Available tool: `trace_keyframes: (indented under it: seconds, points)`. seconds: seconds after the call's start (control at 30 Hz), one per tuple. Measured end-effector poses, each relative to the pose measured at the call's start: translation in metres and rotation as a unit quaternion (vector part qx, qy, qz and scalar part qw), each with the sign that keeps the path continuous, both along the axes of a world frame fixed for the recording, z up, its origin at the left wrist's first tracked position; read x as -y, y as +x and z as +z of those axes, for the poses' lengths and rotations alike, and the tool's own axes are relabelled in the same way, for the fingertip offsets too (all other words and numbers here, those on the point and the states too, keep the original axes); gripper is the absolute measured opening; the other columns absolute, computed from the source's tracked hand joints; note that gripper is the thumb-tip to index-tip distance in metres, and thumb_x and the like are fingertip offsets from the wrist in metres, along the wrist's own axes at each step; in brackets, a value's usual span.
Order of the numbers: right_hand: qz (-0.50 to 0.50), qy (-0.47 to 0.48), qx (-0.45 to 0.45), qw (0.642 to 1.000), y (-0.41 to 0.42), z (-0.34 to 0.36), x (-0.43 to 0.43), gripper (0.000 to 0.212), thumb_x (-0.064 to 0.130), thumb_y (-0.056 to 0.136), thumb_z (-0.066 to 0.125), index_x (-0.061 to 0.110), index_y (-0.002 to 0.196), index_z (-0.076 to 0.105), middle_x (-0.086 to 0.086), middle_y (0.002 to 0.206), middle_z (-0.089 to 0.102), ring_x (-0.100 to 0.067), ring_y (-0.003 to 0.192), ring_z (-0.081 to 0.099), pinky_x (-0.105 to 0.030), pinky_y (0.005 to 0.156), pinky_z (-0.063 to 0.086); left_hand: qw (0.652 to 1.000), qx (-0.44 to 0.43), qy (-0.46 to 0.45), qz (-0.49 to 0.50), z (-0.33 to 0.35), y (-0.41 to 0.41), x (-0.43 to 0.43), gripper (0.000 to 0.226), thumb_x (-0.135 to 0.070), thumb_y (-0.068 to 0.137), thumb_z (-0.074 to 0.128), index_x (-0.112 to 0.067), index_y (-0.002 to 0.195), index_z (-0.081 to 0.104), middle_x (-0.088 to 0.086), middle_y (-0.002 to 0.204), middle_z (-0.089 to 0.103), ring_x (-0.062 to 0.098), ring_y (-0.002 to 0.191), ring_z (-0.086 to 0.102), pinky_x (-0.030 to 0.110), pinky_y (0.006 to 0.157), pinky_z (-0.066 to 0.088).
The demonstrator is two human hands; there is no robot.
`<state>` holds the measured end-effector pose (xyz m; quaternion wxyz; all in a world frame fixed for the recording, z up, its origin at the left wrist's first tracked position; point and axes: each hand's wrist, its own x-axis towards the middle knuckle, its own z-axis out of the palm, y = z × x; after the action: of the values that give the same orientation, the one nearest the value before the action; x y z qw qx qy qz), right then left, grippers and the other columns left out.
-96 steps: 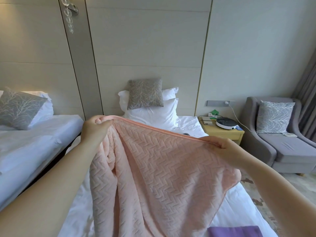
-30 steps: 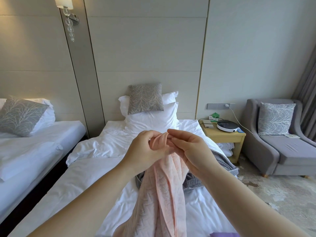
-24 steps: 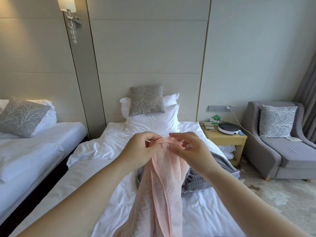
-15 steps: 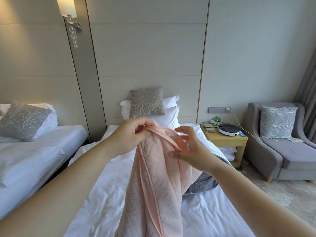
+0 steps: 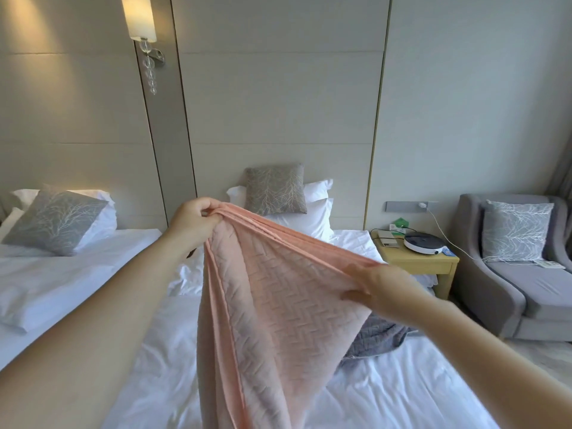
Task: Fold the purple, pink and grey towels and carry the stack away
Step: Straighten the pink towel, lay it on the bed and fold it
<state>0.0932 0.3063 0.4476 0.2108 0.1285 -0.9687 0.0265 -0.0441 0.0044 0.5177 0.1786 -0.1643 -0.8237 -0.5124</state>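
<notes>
Head view counts two hands, two towels, two beds and three grey branch-patterned cushions. Both hands hold one pink towel [image 5: 278,305] up in the air over the nearer bed [image 5: 402,391]. The left hand [image 5: 195,222] has its fingers curled tight round the bunched top corner, and the right hand [image 5: 382,289], lower and well apart from it, pinches the same edge between thumb and fingers. The top edge runs taut and slanting between them.

The towel is salmon pink with a raised herringbone quilting and a smooth hem. Several layers of hem lie stacked along the top, and the cloth hangs in long vertical folds past the bottom of the view. One grey towel [image 5: 376,334] with the same relief lies crumpled on the white sheet, partly hidden behind the pink one.

One cushion [image 5: 274,188] leans on white pillows at the head of this bed, one [image 5: 55,222] sits on the second bed [image 5: 62,274] to the left, and one [image 5: 515,232] on the single grey armchair [image 5: 526,289]. Between bed and armchair stands one wooden nightstand [image 5: 421,261] bearing a round white device [image 5: 424,243]. One wall lamp [image 5: 139,18] is lit
</notes>
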Motion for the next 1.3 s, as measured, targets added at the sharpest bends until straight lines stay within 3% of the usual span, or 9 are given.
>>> trace_keyframes:
  seconds: [0.1, 0.17, 0.33, 0.47, 0.57, 0.73, 1.07, 1.2, 1.3]
  points:
    - [0.009, 0.045, -0.013, 0.999, 0.0, 0.032, -0.018, 0.054, 0.065, 0.088, 0.034, 0.051, 0.14, 0.031, 0.017, 0.139, 0.051, -0.012, 0.116, 0.056, -0.028, 0.102, 0.04, 0.999, -0.01, -0.034, -0.005, -0.001, -0.003, 0.012, 0.015, -0.006, 0.091, 0.057, -0.013, 0.098, 0.068, 0.004, 0.097, 0.068, 0.016, 0.089, 0.058, 0.025, 0.082, 0.042]
    - [-0.022, 0.097, -0.038, 0.994, -0.001, 0.048, -0.027, 0.063, 0.072, 0.083, 0.011, 0.051, 0.135, 0.039, 0.018, 0.131, 0.057, -0.011, 0.11, 0.057, -0.028, 0.099, 0.03, 0.998, -0.029, -0.054, -0.004, 0.003, -0.004, 0.02, 0.015, -0.006, 0.091, 0.058, -0.014, 0.097, 0.069, 0.004, 0.096, 0.069, 0.017, 0.088, 0.06, 0.03, 0.084, 0.044]
    - [-0.039, 0.179, -0.03, 0.983, -0.006, 0.057, -0.037, 0.035, 0.06, 0.088, 0.045, 0.038, 0.109, 0.062, 0.02, 0.113, 0.056, -0.01, 0.107, 0.051, -0.027, 0.089, 0.023, 0.985, -0.069, -0.156, -0.032, -0.003, 0.002, 0.032, 0.025, -0.001, 0.086, 0.059, -0.025, 0.093, 0.064, -0.01, 0.084, 0.064, 0.013, 0.076, 0.059, 0.02, 0.069, 0.041]
    - [-0.066, 0.235, 0.029, 0.969, -0.003, 0.037, -0.037, 0.037, 0.062, 0.085, 0.048, 0.033, 0.102, 0.064, 0.017, 0.106, 0.061, -0.011, 0.106, 0.052, -0.03, 0.091, 0.026, 0.97, -0.063, -0.227, -0.056, -0.031, 0.011, 0.03, 0.028, 0.001, 0.087, 0.059, -0.02, 0.102, 0.069, -0.017, 0.082, 0.064, -0.003, 0.075, 0.057, 0.001, 0.063, 0.037]
    - [-0.077, 0.246, 0.065, 0.964, 0.002, 0.019, -0.036, 0.039, 0.063, 0.086, 0.047, 0.031, 0.101, 0.063, 0.015, 0.106, 0.062, -0.012, 0.107, 0.052, -0.031, 0.094, 0.026, 0.959, -0.041, -0.275, -0.056, -0.048, 0.013, 0.029, 0.019, -0.005, 0.087, 0.061, -0.018, 0.1, 0.067, -0.012, 0.076, 0.058, 0.004, 0.069, 0.052, 0.009, 0.059, 0.035]
    - [-0.052, 0.224, 0.101, 0.968, 0.014, -0.011, -0.03, 0.041, 0.061, 0.085, 0.051, 0.032, 0.112, 0.062, 0.014, 0.134, 0.046, -0.012, 0.117, 0.047, -0.03, 0.092, 0.027, 0.952, -0.016, -0.302, -0.045, -0.06, 0.014, 0.026, 0.008, -0.01, 0.09, 0.058, -0.01, 0.097, 0.062, 0.008, 0.095, 0.065, 0.026, 0.088, 0.059, 0.039, 0.08, 0.049]
    - [-0.051, 0.098, 0.198, 0.974, 0.026, -0.042, -0.032, 0.035, 0.059, 0.081, 0.06, 0.032, 0.101, 0.069, 0.014, 0.151, 0.03, -0.013, 0.131, 0.038, -0.034, 0.102, 0.028, 0.963, -0.038, -0.258, -0.074, -0.068, 0.019, 0.015, 0.008, -0.01, 0.088, 0.062, -0.017, 0.087, 0.062, 0.004, 0.095, 0.062, 0.024, 0.088, 0.06, 0.041, 0.083, 0.049]
    - [-0.054, 0.093, 0.206, 0.973, 0.028, -0.06, -0.029, 0.039, 0.061, 0.08, 0.058, 0.033, 0.107, 0.067, 0.017, 0.127, 0.052, -0.008, 0.121, 0.044, -0.033, 0.103, 0.028, 0.976, -0.036, -0.203, -0.069, -0.075, 0.017, 0.013, 0.007, -0.01, 0.087, 0.064, -0.016, 0.09, 0.064, 0.006, 0.099, 0.063, 0.023, 0.088, 0.062, 0.036, 0.08, 0.05]
    - [-0.043, 0.061, 0.203, 0.976, 0.035, -0.076, -0.026, 0.039, 0.062, 0.081, 0.056, 0.032, 0.104, 0.067, 0.017, 0.11, 0.056, -0.008, 0.11, 0.047, -0.033, 0.101, 0.03, 0.982, -0.044, -0.172, -0.066, -0.079, 0.016, 0.015, 0.013, -0.009, 0.088, 0.063, -0.022, 0.086, 0.063, 0.005, 0.099, 0.064, 0.021, 0.086, 0.063, 0.034, 0.078, 0.049]
